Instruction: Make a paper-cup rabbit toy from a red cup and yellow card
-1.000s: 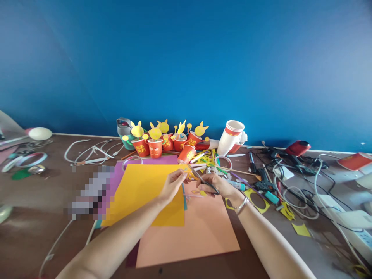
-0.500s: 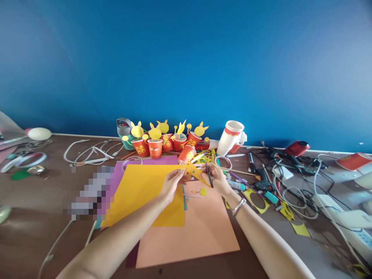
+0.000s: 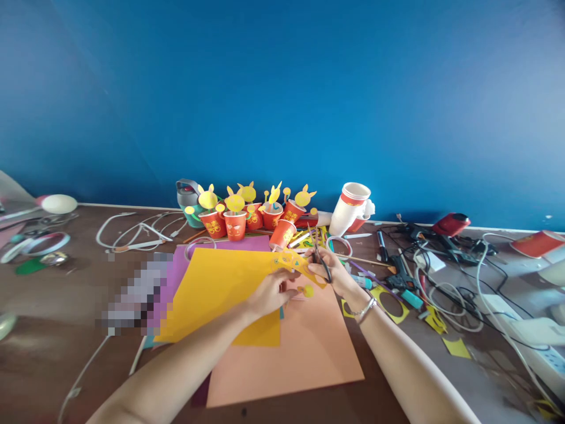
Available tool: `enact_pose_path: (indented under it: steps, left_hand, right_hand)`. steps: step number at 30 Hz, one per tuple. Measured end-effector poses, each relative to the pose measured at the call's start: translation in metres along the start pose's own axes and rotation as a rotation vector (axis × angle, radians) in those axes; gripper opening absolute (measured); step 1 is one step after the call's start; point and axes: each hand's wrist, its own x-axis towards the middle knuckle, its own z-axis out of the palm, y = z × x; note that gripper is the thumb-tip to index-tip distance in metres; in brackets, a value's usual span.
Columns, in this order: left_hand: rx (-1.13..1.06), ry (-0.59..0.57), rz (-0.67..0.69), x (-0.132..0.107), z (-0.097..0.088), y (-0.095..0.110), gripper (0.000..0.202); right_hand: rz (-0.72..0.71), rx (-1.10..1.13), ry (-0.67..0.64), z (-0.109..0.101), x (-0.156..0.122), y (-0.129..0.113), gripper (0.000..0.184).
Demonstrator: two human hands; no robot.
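A pixelated block (image 3: 136, 291) hides whatever lies just left of the purple sheet (image 3: 176, 277) (nothing in it can be read). At centre, the right hand (image 3: 331, 274) wraps around the scissors (image 3: 318, 253), hiding part of their handles, and the left hand (image 3: 267, 294) covers part of the yellow paper cutout (image 3: 293, 262). The power strip (image 3: 547, 359) and red paper cup (image 3: 539, 244) run off the right edge; the left forearm (image 3: 176, 359) and right forearm (image 3: 410, 371) leave through the bottom edge.

The left hand (image 3: 268, 294) and right hand (image 3: 332, 274) reach forward, close together.
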Motion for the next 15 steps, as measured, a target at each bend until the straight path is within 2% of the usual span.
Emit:
enact_pose_path:
  steps: [4, 7, 10, 12, 15]
  left_hand:
    - [-0.241, 0.056, -0.063, 0.0, -0.004, 0.01, 0.035]
    - [-0.417, 0.063, -0.09, 0.002, -0.005, 0.015, 0.035]
    - [-0.48, 0.05, -0.151, 0.004, -0.005, 0.013, 0.031]
    - [-0.49, 0.119, -0.204, 0.006, -0.005, 0.01, 0.029]
    - [-0.562, 0.341, -0.22, 0.009, -0.008, 0.008, 0.029]
  right_hand:
    - [0.021, -0.027, -0.078, -0.005, -0.001, 0.002, 0.036]
    - [0.028, -0.09, -0.195, -0.004, -0.002, 0.002, 0.033]
    - [0.004, -0.137, -0.278, 0.0, -0.003, 0.002, 0.03]
    - [-0.06, -0.15, -0.172, 0.004, -0.003, 0.003, 0.031]
    - [-0.21, -0.162, 0.187, 0.006, -0.002, 0.005, 0.035]
